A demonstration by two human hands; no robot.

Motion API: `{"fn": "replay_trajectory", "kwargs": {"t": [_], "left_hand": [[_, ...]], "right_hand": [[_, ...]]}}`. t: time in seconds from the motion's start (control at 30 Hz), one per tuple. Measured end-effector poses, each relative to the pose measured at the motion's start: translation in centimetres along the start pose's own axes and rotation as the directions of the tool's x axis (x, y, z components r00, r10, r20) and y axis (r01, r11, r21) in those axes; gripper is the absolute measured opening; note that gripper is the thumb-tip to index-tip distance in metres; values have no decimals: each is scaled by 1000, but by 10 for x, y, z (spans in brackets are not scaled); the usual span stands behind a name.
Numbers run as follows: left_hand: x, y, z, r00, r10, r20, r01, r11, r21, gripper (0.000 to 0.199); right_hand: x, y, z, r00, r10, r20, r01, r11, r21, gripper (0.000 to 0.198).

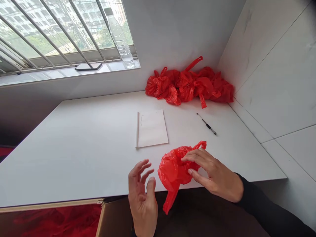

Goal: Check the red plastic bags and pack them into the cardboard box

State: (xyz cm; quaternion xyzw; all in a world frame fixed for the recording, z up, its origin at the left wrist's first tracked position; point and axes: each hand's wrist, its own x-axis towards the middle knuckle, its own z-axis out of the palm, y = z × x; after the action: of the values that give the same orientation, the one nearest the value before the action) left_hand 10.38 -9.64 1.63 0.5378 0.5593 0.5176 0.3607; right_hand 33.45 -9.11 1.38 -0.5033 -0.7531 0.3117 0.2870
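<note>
Left hand point(143, 197) sits closest to my camera, palm turned inward, thumb and fingers spread, with nothing between them. Just to its right, at the near edge of the table point(86, 148), I have the red bag point(172, 166), crumpled, one strip reaching past the edge and a loop sticking out at its far side. My right hand point(212, 171), in a black sleeve point(266, 204), reaches over the bag from the right with curved fingers at its surface; from this feed I cannot tell whether thumb and fingers pinch the plastic, nor whether the bag rests on the table or is lifted a little. At lower left I see a box point(100, 220) with red stuff inside. Beyond the bag lies the notebook point(153, 128), small marks near its upper left, and farther right the pen point(208, 125), lying aslant. At the back, against the wall point(177, 33), a heap of red bags point(187, 85) fills the corner. On the sill point(61, 73) stand the bottle point(119, 39) and, lying flat, a dark slab point(88, 66), beside the barred window point(56, 33).
</note>
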Motion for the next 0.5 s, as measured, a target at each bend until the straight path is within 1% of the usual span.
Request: {"fn": "replay_trajectory", "kwargs": {"t": [0.03, 0.07, 0.1, 0.13, 0.17, 0.2, 0.23, 0.27, 0.3, 0.37, 0.43, 0.5], "left_hand": [[-5, 6, 0, 990, 139, -25, -137, 987, 78, 35], [-9, 10, 0, 961, 277, 9, -274, 945, 179, 38], [-13, 13, 1, 914, 394, 97, -405, 870, 282, 42], [-14, 15, 3, 855, 472, 216, -519, 771, 369, 45], [-15, 14, 5, 794, 507, 336, -608, 669, 428, 48], [-13, 11, 7, 742, 516, 428, -670, 581, 462, 50], [-11, 7, 9, 714, 510, 480, -700, 522, 487, 49], [-8, 2, 10, 709, 499, 498, -705, 494, 509, 47], [-5, -3, 10, 717, 490, 495, -697, 489, 525, 42], [0, -9, 10, 737, 478, 478, -676, 502, 540, 34], [2, -12, 8, 738, 473, 481, -674, 501, 543, 34], [2, -12, 8, 728, 472, 498, -686, 493, 535, 36]], "right_hand": [[-1, 0, 0, 1000, -5, -3, 5, 1000, -24, 31], [-1, 0, 1, 1000, -12, -7, 12, 999, -50, 31], [-2, 0, 2, 1000, -21, -12, 20, 997, -77, 31], [-2, 0, 4, 1000, -28, -15, 26, 995, -101, 31], [-3, 0, 5, 999, -33, -19, 30, 992, -120, 30], [-3, 1, 7, 999, -35, -23, 32, 990, -136, 29], [-3, 2, 8, 999, -35, -27, 31, 988, -150, 27], [-4, 3, 10, 999, -34, -30, 29, 986, -163, 24], [-4, 4, 11, 999, -33, -32, 27, 984, -174, 23], [-5, 5, 12, 999, -31, -44, 21, 980, -199, 22], [-5, 7, 14, 998, -32, -54, 20, 976, -217, 23], [-5, 7, 14, 998, -31, -56, 17, 975, -221, 20]]}}
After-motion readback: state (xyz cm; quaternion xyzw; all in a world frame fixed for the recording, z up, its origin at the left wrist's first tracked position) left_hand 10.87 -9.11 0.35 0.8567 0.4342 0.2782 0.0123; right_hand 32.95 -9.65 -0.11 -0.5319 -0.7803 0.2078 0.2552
